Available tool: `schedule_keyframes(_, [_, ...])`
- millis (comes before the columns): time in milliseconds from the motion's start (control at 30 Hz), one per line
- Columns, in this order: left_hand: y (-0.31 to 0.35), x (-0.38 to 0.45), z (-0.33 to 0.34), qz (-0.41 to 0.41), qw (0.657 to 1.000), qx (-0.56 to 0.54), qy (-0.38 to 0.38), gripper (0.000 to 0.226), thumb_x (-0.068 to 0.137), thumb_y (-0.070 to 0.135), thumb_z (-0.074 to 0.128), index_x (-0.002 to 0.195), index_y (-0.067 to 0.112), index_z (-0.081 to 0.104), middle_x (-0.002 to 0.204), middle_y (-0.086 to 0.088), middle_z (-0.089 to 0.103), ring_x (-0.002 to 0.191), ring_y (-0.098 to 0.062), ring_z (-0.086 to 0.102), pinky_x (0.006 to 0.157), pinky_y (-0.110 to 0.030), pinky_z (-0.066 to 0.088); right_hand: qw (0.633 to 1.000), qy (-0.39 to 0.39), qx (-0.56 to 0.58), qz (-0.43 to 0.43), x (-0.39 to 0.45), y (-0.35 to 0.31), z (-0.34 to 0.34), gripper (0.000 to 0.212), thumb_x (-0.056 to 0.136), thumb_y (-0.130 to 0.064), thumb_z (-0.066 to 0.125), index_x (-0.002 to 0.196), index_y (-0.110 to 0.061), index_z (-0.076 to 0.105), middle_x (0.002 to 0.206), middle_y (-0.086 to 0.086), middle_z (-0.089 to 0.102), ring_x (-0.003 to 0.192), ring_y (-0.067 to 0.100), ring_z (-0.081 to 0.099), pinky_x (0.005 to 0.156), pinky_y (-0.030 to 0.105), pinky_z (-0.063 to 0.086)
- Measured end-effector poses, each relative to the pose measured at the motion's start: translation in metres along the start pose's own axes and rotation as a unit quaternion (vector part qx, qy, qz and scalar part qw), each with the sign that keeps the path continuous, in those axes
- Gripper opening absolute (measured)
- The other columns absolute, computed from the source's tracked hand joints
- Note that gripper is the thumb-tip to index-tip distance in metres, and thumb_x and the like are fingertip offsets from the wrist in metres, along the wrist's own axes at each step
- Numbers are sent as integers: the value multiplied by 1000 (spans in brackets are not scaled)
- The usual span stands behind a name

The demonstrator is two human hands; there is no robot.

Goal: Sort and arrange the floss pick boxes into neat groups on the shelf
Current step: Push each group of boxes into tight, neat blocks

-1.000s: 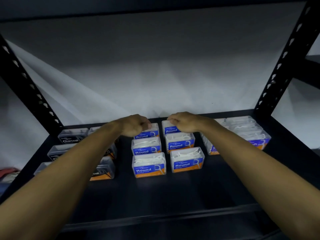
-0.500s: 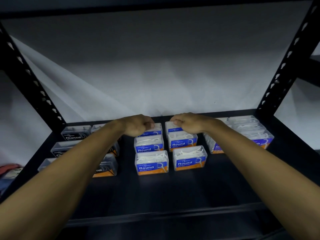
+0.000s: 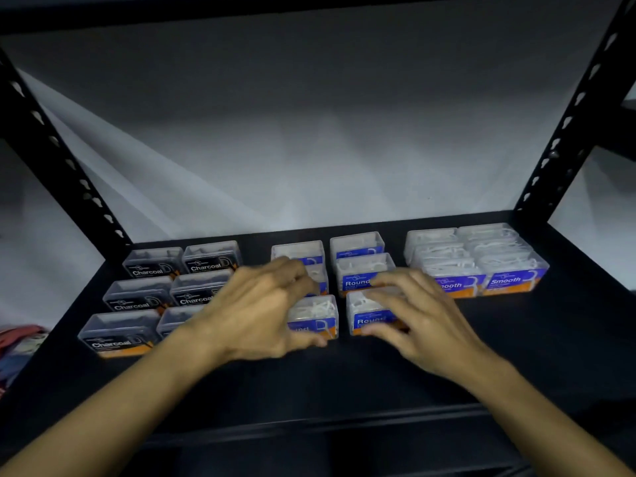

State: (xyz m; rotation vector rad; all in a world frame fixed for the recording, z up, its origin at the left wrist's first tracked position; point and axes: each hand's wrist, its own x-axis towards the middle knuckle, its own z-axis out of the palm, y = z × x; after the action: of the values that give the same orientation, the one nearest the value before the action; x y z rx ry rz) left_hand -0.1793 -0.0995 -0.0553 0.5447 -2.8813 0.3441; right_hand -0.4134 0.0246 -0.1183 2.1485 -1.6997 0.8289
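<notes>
Hands (image 3: 337, 311) relaxed, fingers spread over Round boxes (image 3: 364, 270), bare shelf (image 3: 344, 376) toward front edge.

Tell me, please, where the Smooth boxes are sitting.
In the head view, the Smooth boxes cluster at the shelf's back right, just right of the Round boxes.

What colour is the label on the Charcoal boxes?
Black with white lettering, on the Charcoal boxes at the left, in the head view.
</notes>
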Motion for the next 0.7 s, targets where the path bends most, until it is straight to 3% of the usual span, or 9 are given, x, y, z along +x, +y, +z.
schedule_keyframes(133, [3, -10, 12, 49, 998, 22, 19, 54, 73, 54, 70, 112, 17, 67, 101, 0, 65, 88, -19, 64, 65, -32, 55, 996, -17, -77, -39, -15, -2, 9, 45, 83, -33, 71, 121, -11, 61, 122, 8, 60, 113, 23, 52, 94, 37, 44])
schedule_keyframes(267, [8, -15, 21, 42, 998, 44, 35, 49, 75, 40, 73, 115, 13, 65, 104, -4, 65, 89, -22, 64, 60, -35, 56, 994, -24, -104, -34, -16, -1, 16, 53, 72, -6, 77, 122, -9, 61, 121, 9, 61, 112, 26, 53, 94, 37, 43])
schedule_keyframes(433, [13, -18, 25, 18, 996, 52, 64, 41, 80, 35, 69, 112, 11, 67, 101, -6, 64, 88, -24, 61, 56, -35, 54, 993, -24, -109, -38, -12, 1, 23, 58, 68, -3, 78, 123, -9, 59, 121, 9, 60, 111, 27, 54, 93, 39, 45])
schedule_keyframes(567, [12, -15, 30, 3, 997, 61, 57, 36, 85, 31, 56, 111, 10, 66, 101, -7, 63, 88, -26, 60, 56, -38, 54, 995, -6, -97, -34, -6, 5, 27, 59, 67, 0, 77, 122, -9, 58, 120, 9, 61, 108, 27, 54, 90, 40, 47])
schedule_keyframes(700, [11, -13, 30, -11, 997, 66, 49, 34, 84, 30, 57, 110, 10, 66, 101, -8, 63, 88, -26, 60, 56, -38, 54, 995, 2, -97, -38, -2, 7, 30, 56, 69, 0, 76, 121, -9, 58, 119, 9, 61, 107, 26, 53, 91, 39, 46])
